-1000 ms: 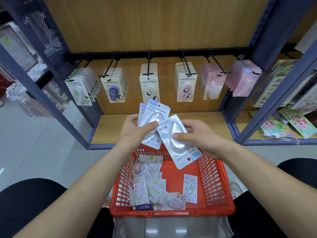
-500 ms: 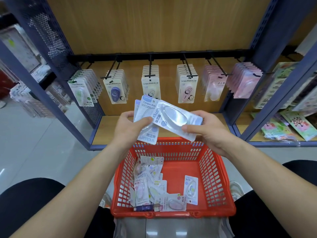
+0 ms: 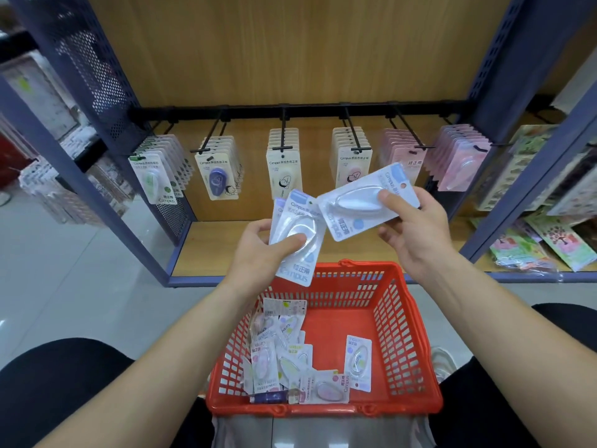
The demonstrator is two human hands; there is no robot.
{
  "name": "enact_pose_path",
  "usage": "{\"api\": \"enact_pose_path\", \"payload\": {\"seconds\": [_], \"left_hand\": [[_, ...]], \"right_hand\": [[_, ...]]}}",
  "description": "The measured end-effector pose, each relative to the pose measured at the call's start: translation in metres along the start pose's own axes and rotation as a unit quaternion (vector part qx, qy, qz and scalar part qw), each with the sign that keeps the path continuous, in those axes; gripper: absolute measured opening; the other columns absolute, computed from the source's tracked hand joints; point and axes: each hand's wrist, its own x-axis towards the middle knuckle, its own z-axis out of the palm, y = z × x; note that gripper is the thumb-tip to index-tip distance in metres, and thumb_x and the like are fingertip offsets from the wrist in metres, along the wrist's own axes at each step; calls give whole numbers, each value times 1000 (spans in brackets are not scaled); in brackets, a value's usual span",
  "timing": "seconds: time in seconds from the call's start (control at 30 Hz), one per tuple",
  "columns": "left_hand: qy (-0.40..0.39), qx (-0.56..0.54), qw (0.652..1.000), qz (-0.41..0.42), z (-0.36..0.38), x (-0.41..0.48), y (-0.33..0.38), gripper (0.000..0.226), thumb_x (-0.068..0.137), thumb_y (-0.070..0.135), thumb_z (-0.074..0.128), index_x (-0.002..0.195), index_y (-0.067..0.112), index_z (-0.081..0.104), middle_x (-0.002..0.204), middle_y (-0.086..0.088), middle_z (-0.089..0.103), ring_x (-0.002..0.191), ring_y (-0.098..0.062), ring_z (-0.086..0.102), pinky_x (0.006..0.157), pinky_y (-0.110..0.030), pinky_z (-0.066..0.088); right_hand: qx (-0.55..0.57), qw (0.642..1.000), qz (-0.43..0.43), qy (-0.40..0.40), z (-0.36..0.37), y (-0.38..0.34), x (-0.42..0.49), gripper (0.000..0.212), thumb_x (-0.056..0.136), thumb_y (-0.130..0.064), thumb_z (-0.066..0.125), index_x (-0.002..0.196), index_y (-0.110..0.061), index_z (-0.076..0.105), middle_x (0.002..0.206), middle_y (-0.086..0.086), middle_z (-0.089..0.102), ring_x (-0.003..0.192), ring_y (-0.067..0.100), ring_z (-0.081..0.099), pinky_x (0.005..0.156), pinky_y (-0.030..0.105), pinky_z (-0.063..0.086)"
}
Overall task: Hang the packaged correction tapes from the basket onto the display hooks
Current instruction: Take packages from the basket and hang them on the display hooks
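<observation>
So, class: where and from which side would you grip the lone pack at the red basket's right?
Probably pinch the lone pack by its flat long card edges, coming from above: it lies face up, blister bulging, and the basket walls close off the sides.

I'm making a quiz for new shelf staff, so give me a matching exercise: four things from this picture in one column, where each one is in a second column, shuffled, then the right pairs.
Things
1. single blue pack
2. stack of blue packs
3. green packs
4. red basket

Places
A. hanging at the far left of the display rail
B. pinched in the right hand, tilted
C. below both hands, with loose packs inside
D. gripped in the left hand

Pairs: 1-B, 2-D, 3-A, 4-C
</observation>
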Motion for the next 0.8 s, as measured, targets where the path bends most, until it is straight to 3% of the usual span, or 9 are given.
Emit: {"api": "enact_pose_path", "payload": {"seconds": [0.1, 0.2, 0.3, 0.5, 0.7, 0.8], "left_hand": [[33, -39, 999, 6, -6, 5, 6, 53, 81, 26, 86, 124, 22, 56, 112, -3, 74, 87, -23, 78, 78, -46, 63], [44, -82, 996, 13, -10, 8, 14, 54, 79, 27, 87, 124, 22, 57, 115, -7, 73, 91, -27, 78, 82, -54, 62], [33, -96, 995, 18, -9, 8, 20, 56, 80, 28, 87, 127, 22, 58, 116, -8, 74, 92, -29, 77, 84, -56, 61], [5, -87, 996, 28, 8, 2, 20, 48, 91, 25, 76, 133, 23, 53, 110, -2, 76, 84, -19, 78, 69, -37, 62], [28, -35, 997, 60, 15, 6, 21, 45, 95, 32, 69, 137, 27, 52, 114, 12, 71, 100, -10, 72, 93, -39, 58], [37, -17, 996, 79, 16, 4, 26, 37, 98, 32, 65, 134, 28, 54, 115, 15, 69, 103, -6, 68, 90, -30, 54]], "right_hand": [[-73, 996, -33, -43, -1, -6, 4, 25, 93, -11, 71, 115, -19, 63, 113, 6, 73, 98, 20, 73, 64, 34, 61], [-102, 991, -12, -85, 5, -4, 2, 39, 91, -8, 72, 126, -11, 57, 115, 8, 73, 100, 24, 75, 75, 46, 63], [-105, 988, -11, -113, 14, -2, -5, 31, 90, -10, 74, 120, -8, 64, 107, 9, 78, 98, 30, 75, 78, 46, 61], [-58, 993, -36, -92, 41, 15, -21, 18, 102, -18, 60, 119, -17, 66, 111, -2, 77, 102, 16, 74, 89, 39, 59], [-45, 985, -30, -163, 50, 18, -22, 40, 95, 5, 62, 127, -19, 58, 116, 0, 75, 109, 19, 72, 87, 37, 59], [-49, 983, -28, -175, 53, 16, -21, 44, 95, 7, 60, 128, -21, 60, 116, -2, 76, 110, 20, 72, 93, 41, 57]]}}
